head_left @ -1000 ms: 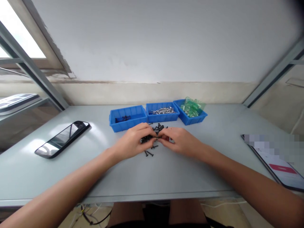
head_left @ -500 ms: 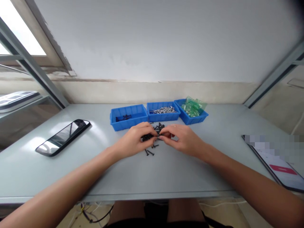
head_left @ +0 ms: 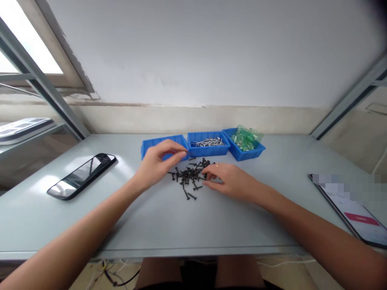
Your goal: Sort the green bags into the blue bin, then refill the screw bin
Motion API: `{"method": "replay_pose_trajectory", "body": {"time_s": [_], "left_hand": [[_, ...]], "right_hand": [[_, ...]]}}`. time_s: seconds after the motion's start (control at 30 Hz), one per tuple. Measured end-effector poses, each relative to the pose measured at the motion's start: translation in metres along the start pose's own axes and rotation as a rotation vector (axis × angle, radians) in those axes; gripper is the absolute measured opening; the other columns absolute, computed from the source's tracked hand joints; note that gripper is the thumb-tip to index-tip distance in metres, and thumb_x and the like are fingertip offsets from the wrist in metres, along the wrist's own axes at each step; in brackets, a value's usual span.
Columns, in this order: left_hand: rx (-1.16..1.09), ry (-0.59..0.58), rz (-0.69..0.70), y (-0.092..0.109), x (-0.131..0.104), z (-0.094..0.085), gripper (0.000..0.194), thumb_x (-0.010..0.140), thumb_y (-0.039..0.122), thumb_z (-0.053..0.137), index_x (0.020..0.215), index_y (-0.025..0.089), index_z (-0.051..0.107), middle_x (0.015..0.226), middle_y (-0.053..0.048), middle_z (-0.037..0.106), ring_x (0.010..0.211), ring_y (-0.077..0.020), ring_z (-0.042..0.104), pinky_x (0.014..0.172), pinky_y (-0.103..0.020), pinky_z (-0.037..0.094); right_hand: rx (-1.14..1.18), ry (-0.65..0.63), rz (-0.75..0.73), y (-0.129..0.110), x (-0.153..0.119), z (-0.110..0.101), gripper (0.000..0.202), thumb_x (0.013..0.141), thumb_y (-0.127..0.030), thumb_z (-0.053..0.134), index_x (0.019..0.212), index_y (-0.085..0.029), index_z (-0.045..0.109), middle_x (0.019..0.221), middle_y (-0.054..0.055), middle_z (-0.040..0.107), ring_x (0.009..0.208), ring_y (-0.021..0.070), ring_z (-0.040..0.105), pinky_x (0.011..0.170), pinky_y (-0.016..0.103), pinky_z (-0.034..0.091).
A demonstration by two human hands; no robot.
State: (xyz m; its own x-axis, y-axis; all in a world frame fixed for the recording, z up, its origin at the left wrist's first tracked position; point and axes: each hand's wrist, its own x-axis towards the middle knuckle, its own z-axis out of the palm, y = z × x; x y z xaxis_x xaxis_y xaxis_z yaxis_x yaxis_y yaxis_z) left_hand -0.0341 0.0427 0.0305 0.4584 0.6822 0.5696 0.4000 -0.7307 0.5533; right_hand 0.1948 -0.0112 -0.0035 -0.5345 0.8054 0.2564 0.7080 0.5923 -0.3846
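A loose pile of black screws (head_left: 190,174) lies on the grey table, with a few strays at its near edge. My left hand (head_left: 159,159) is raised over the front of the left blue bin (head_left: 146,145), thumb and forefinger pressed together; whatever they pinch is hidden. My right hand (head_left: 228,179) rests at the right side of the pile. Its thumb and fingers close on what looks like a black screw, a thin dark shaft at the fingertips. My left hand and forearm cover most of the left bin's inside.
Beside the left bin stand a middle blue bin (head_left: 208,151) of silver screws or nails and a right blue bin (head_left: 249,154) with green plastic packets (head_left: 246,138). A dark-framed phone-like device (head_left: 81,177) lies left, a tablet (head_left: 347,209) right. Metal posts flank the table.
My left hand has left the pile and moved up and left to the left bin, uncovering more screws. My right hand stays by the pile, slightly lower.
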Motion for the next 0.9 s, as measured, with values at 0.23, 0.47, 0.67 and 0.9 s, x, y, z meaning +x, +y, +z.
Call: {"method": "replay_pose_trajectory", "body": {"time_s": [0.23, 0.47, 0.67, 0.9], "left_hand": [[0.649, 0.119, -0.16, -0.036, 0.009, -0.015, 0.03, 0.086, 0.031, 0.051, 0.109, 0.016, 0.063, 0.102, -0.01, 0.062, 0.102, -0.0283, 0.055, 0.091, -0.043, 0.044], [0.394, -0.206, 0.16, -0.008, -0.004, 0.008, 0.023, 0.091, 0.028, 0.048, 0.102, 0.017, 0.064, 0.099, -0.007, 0.062, 0.097, -0.0209, 0.057, 0.086, -0.035, 0.046], [0.325, -0.445, 0.207, 0.006, -0.015, 0.025, 0.024, 0.092, 0.032, 0.049, 0.105, 0.017, 0.063, 0.093, -0.007, 0.063, 0.09, -0.0198, 0.058, 0.08, -0.033, 0.047], [0.209, -0.408, 0.192, 0.005, -0.016, 0.026, 0.018, 0.092, 0.024, 0.049, 0.093, 0.017, 0.065, 0.09, -0.005, 0.063, 0.088, -0.0166, 0.058, 0.079, -0.03, 0.048]], "right_hand": [[-0.04, -0.09, -0.074, 0.0, 0.003, 0.018, 0.021, 0.093, -0.029, 0.048, 0.098, -0.02, 0.065, 0.097, 0.006, 0.061, 0.093, 0.0189, 0.056, 0.084, 0.033, 0.044], [-0.126, -0.059, -0.074, -0.002, 0.003, 0.014, 0.014, 0.09, -0.017, 0.047, 0.087, -0.016, 0.061, 0.089, 0.007, 0.061, 0.086, 0.0192, 0.056, 0.078, 0.033, 0.044], [-0.095, 0.032, -0.01, -0.001, 0.002, 0.0, 0.008, 0.087, -0.017, 0.05, 0.084, -0.018, 0.057, 0.08, 0.003, 0.062, 0.076, 0.0171, 0.057, 0.069, 0.029, 0.042], [-0.055, 0.221, -0.106, -0.007, -0.001, 0.0, 0.012, 0.091, -0.023, 0.047, 0.092, -0.017, 0.058, 0.08, 0.005, 0.064, 0.078, 0.0178, 0.057, 0.069, 0.029, 0.043]]}}
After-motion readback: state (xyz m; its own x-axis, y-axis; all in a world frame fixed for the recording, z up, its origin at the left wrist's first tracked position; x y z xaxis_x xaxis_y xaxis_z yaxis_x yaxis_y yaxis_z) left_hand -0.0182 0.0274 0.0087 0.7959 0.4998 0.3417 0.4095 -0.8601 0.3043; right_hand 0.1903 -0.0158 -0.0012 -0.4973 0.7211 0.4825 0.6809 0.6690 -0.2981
